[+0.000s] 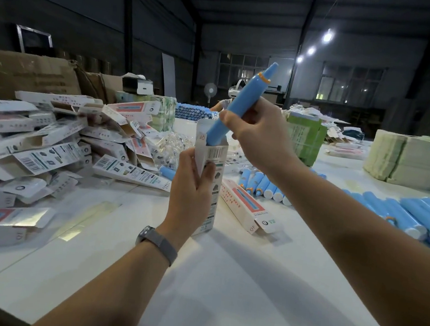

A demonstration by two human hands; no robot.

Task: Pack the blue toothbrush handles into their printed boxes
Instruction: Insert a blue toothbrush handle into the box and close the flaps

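Observation:
My left hand (191, 187) grips a white printed box (213, 160) standing upright on the table, its top flap open. In my right hand (258, 135) I pinch a blue toothbrush handle (244, 101) with an orange ring near its tip. The handle is tilted, its lower end inside the box's open top. More blue handles (415, 213) lie in rows at the right, and a few (262, 185) lie just behind the box.
A heap of open printed boxes (51, 145) covers the left of the white table (222, 283). One printed box (246, 206) lies flat right of the held one. Stacks of greenish paper (408, 159) stand at the right. A person sits across the table.

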